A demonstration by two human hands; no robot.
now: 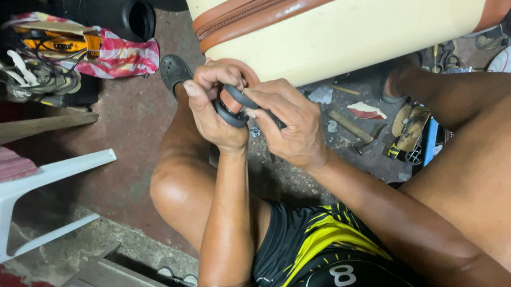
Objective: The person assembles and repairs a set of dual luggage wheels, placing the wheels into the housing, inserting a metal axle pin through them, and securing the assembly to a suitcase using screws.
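Now both my hands at corner of cream suitcase [343, 31], which rests over my knees. Left hand [213, 109] curled around black wheel [232, 110], fingers pinching its rim. Right hand [288, 128] clamped on wheel's other side, thumb pressing. Hammer [358, 133] on floor just beyond.

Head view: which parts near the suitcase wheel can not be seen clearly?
- Wheel: mostly covered by left hand and right hand; its mount is hidden.
- Suitcase: cut off by the top edge.
- Hammer: head is small and in shadow.
- Small tools by the right edge: too small to tell apart.
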